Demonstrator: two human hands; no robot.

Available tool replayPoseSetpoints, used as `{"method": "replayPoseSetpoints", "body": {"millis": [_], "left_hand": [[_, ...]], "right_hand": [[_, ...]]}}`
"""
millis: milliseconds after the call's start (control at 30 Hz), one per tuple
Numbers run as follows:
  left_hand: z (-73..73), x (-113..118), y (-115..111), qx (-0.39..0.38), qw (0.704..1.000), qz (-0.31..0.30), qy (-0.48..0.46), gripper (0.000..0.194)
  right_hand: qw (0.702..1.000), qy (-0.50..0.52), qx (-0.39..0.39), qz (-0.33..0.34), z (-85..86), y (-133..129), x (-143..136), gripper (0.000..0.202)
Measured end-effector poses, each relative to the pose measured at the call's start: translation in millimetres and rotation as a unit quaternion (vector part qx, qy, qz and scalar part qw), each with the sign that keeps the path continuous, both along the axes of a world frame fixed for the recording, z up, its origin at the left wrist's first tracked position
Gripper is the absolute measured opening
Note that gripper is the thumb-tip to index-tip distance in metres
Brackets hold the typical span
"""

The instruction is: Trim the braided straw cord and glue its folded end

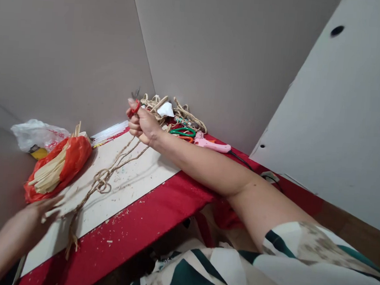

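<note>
My right hand [142,124] is closed around a pair of scissors with red handles [134,108], raised over the far end of the white board; the blades point up and look blurred. Below that hand run strands of a braided straw cord [103,180], loosely knotted in the middle. Whether the hand also grips those strands I cannot tell. The cord's frayed end [72,238] hangs over the board's near edge. Beside it, my left hand [44,210] is low on the left, its fingers spread and slightly smeared, apparently holding nothing.
An orange bag of pale straw strips [85,152] lies at the left, with a clear plastic bag [33,132] behind. Cord scraps [190,114], green-handled scissors [184,132] and a pink glue gun [214,144] lie at the back. Trimmings litter the white board [141,178] and red cloth [159,197].
</note>
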State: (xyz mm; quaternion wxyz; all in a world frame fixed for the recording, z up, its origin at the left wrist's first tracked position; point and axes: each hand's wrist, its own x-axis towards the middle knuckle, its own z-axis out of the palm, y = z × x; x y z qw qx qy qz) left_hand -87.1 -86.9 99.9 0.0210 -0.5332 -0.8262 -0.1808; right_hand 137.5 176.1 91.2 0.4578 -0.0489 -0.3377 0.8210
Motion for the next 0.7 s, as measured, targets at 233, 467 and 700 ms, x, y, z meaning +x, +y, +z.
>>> {"method": "replayPoseSetpoints", "body": {"millis": [233,467,700], "left_hand": [[-37.5,86.7,55.8,0.034,0.948,-0.104,-0.299,0.067],[-62.5,108.0,83.3,0.049,0.84,-0.15,-0.519,0.039],[-75.1,105.4,84.9,0.054,0.784,-0.102,-0.61,0.03]], "right_hand": [[0.993,-0.033,0.02,0.114,-15.4,-49.4,-22.4,0.042],[0.987,-0.032,0.075,0.142,-13.8,-61.8,-11.7,0.039],[0.988,-0.074,0.075,0.117,-32.9,-48.6,-13.9,0.041]]}}
